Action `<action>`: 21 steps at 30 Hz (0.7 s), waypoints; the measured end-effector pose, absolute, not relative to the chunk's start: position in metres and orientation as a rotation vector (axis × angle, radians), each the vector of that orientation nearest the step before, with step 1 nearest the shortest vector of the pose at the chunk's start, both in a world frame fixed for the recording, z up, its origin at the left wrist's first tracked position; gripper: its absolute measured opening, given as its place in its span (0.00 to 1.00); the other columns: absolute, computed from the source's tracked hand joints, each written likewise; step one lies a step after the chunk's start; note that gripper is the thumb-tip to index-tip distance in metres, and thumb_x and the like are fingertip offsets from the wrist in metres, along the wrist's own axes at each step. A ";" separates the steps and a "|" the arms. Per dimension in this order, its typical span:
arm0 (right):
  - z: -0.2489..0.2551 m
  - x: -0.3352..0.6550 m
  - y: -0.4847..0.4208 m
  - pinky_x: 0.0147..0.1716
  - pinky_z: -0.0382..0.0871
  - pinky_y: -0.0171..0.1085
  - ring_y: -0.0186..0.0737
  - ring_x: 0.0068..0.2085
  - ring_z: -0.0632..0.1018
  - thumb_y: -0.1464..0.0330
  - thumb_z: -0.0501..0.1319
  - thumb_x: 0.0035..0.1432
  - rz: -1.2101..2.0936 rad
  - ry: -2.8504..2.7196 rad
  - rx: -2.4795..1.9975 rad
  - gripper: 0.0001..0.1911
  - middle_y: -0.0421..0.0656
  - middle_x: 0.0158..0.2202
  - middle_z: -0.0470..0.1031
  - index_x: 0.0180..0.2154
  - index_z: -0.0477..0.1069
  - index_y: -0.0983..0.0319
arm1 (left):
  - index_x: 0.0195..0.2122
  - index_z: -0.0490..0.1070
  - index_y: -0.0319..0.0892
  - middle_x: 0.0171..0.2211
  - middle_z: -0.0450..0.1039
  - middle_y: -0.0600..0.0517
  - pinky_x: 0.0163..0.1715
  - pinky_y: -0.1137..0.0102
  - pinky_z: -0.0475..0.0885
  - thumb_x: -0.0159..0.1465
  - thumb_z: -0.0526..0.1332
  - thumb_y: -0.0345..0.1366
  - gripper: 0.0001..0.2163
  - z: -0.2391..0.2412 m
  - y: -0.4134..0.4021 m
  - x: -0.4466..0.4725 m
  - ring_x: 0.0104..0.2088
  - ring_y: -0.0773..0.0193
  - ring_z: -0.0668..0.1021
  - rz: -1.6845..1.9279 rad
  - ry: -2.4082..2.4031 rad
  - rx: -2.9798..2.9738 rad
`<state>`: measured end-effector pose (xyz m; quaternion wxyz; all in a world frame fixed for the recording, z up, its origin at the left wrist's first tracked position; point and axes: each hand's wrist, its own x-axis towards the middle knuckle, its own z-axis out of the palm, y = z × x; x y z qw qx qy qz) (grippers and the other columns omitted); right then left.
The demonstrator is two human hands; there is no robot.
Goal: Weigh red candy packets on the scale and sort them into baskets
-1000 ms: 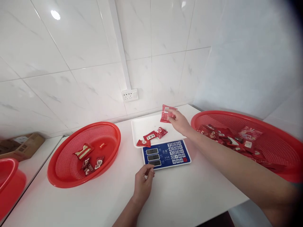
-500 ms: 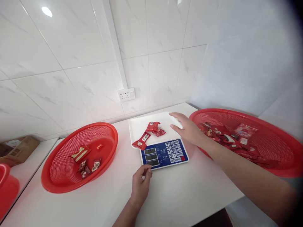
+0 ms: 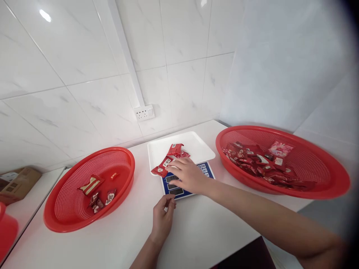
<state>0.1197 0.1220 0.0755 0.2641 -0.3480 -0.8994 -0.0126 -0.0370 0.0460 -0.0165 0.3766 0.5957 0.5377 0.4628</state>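
A blue electronic scale (image 3: 206,172) with a white weighing tray (image 3: 196,147) stands mid-table. Several red snack packets (image 3: 169,155) lie on the tray's front left. My right hand (image 3: 187,175) reaches over the scale's keypad and displays, fingers spread and flat, fingertips at the packets' near edge, holding nothing. My left hand (image 3: 163,218) rests on the white table (image 3: 117,239) just in front of the scale, fingers curled loosely with nothing visible in them.
A red mesh basket (image 3: 70,220) at left holds a few packets. A larger red basket (image 3: 322,186) at right holds many red packets. A wall socket (image 3: 144,112) sits behind. A cardboard box (image 3: 17,179) and another red basket (image 3: 7,229) lie far left.
My right hand dropped a red packet onto the tray, then swept left and down over the scale's keypad. The left hand stayed put. The view drifted slightly.
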 end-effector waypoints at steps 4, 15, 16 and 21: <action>0.065 0.088 0.130 0.44 0.60 0.46 0.46 0.43 0.71 0.69 0.61 0.55 -0.217 -2.492 -0.910 0.11 0.47 0.39 0.75 0.42 0.71 0.63 | 0.36 0.70 0.41 0.24 0.71 0.52 0.29 0.69 0.70 0.61 0.54 0.44 0.12 -0.013 0.045 -0.041 0.27 0.63 0.74 1.206 1.396 1.537; 0.097 0.184 0.121 0.41 0.65 0.39 0.41 0.39 0.74 0.68 0.53 0.60 0.002 -1.989 -1.166 0.10 0.43 0.35 0.77 0.36 0.73 0.58 | 0.34 0.72 0.42 0.24 0.72 0.51 0.30 0.69 0.71 0.57 0.57 0.51 0.17 -0.008 0.045 -0.040 0.27 0.61 0.75 1.180 1.421 1.467; 0.103 0.205 0.120 0.40 0.65 0.39 0.42 0.39 0.74 0.68 0.53 0.59 0.001 -1.905 -1.277 0.10 0.43 0.35 0.77 0.35 0.73 0.57 | 0.34 0.72 0.42 0.25 0.73 0.51 0.30 0.69 0.71 0.57 0.57 0.52 0.17 -0.008 0.045 -0.040 0.28 0.61 0.75 1.171 1.426 1.458; 0.120 0.316 0.114 0.41 0.66 0.41 0.45 0.42 0.75 0.65 0.53 0.56 -0.058 -1.548 -1.872 0.12 0.43 0.41 0.76 0.38 0.72 0.57 | 0.35 0.73 0.42 0.27 0.75 0.50 0.29 0.69 0.72 0.53 0.58 0.55 0.21 -0.008 0.044 -0.038 0.30 0.59 0.77 1.080 1.478 1.419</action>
